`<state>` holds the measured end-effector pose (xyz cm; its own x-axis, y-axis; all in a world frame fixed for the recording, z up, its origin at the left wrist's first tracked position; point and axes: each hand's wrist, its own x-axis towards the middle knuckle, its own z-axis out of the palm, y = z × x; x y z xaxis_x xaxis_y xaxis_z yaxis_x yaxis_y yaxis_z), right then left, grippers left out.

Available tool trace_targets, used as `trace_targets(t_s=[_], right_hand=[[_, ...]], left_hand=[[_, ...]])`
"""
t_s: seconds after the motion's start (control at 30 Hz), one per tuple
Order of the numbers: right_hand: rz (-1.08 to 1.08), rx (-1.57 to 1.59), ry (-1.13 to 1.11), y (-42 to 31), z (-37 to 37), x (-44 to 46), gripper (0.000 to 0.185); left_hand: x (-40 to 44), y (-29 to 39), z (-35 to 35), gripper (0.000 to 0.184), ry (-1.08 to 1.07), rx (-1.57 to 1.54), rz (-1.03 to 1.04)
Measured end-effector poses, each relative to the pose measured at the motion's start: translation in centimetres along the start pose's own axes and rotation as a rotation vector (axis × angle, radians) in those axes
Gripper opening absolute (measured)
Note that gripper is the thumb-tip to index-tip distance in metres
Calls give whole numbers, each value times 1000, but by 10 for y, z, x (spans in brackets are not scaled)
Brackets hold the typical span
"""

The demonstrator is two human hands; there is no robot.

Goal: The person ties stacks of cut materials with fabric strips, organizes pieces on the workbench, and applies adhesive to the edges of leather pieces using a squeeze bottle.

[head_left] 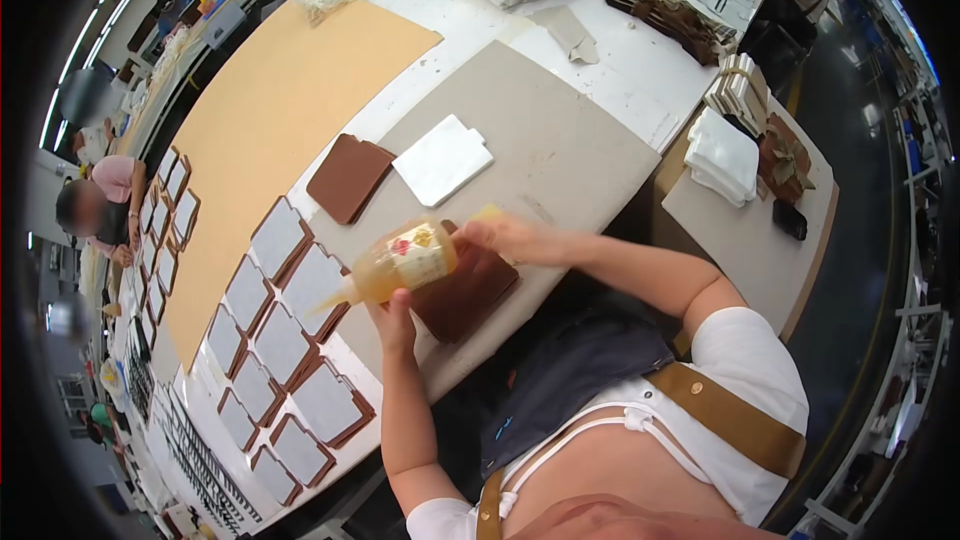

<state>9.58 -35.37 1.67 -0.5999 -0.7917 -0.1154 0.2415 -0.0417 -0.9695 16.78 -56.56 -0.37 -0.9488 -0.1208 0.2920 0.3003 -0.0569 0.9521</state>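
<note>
A translucent yellowish squeeze bottle (415, 258) with a label and a pointed nozzle lies tilted in my left hand (393, 318), which is closed around its side. Its nozzle points down to the left. By the bottle's base, my right hand (500, 238) is closed, with a small yellow piece (487, 212) showing at its fingers; I cannot make out what it is. Beneath the hands, a brown leather-like panel (468, 292) rests on the grey board (560, 130). Beyond it lie another brown panel (348, 178) and a white panel (443, 160).
Several brown panels with pale grey tops (300, 340) lie in rows at left. A tan sheet (290, 80) covers the far side. White cloths (722, 155) and a dark object (789, 219) sit on a side table at right. A person (110, 195) works at far left.
</note>
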Motion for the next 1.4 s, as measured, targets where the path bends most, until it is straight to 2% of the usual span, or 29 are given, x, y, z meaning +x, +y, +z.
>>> trace_targets(t_s=[0.07, 0.1, 0.13, 0.2, 0.3, 0.33, 0.4, 0.5, 0.53, 0.57, 0.63, 0.67, 0.7, 0.73, 0.8, 0.87, 0.93, 1.03, 1.13, 1.23, 1.33, 1.4], right_hand=[[-224, -793, 429, -35, -47, 0, 34], [-408, -992, 712, -36, -82, 9, 31], [-545, -1136, 881, -35, -125, 19, 36], [-385, -1613, 1138, -21, -200, 30, 35], [9, -1572, 1090, 7, -271, 32, 36], [-63, -1487, 1143, 15, -292, 30, 35], [-219, -1315, 1221, 24, -318, 33, 33], [-352, -789, 1380, -33, -271, -8, 27], [-379, -815, 1387, -47, -262, -29, 20], [-531, -828, 1395, -47, -268, -46, 14], [-658, -911, 1402, -64, -261, -93, 21], [-610, -946, 1462, -68, -261, -120, 28], [-461, -867, 1474, -74, -256, -149, 33], [-560, -999, 1496, -65, -277, -176, 27], [-227, -1238, 1503, -54, -292, -240, 17], [11, -1203, 1538, -30, -300, -284, 9], [178, -1543, 1487, -7, -298, -312, 9], [329, -1703, 1512, -1, -272, -315, 13], [209, -1021, 1462, -2, -277, -317, 23], [420, -1015, 1233, -2, -291, -321, 30], [459, -903, 1127, -15, -296, -316, 34], [513, -1027, 1137, -24, -291, -310, 34]], left_hand=[[-11, -31, -29, 83, 224, -216, -66], [-11, -30, -33, 79, 234, -216, -54], [-9, -30, -36, 74, 242, -216, -42], [-7, -27, -38, 71, 239, -181, -1], [-8, -31, -41, 71, 211, -150, -10], [-6, -18, -31, 82, 247, -139, -62], [-5, -18, -29, 80, 260, -108, -49], [-6, -17, -28, 78, 250, -79, -60], [-7, -18, -30, 77, 236, -71, -68], [-8, -19, -30, 77, 230, -61, -73], [-10, -22, -30, 76, 228, -41, -77], [-10, -23, -30, 76, 235, -31, -71], [-11, -25, -29, 76, 243, -22, -65], [-12, -27, -28, 75, 251, -14, -58], [-15, -28, -30, 75, 256, 56, -76], [-16, -28, -30, 74, 261, 85, -94], [-18, -28, -29, 74, 263, 74, -117], [-18, -34, -35, 71, 218, 47, -92], [-17, -32, -29, 72, 270, 45, -92], [-17, -35, -34, 72, 262, 70, -122], [-17, -30, -29, 73, 275, 118, -134], [-18, -27, -29, 68, 234, 142, -117]])
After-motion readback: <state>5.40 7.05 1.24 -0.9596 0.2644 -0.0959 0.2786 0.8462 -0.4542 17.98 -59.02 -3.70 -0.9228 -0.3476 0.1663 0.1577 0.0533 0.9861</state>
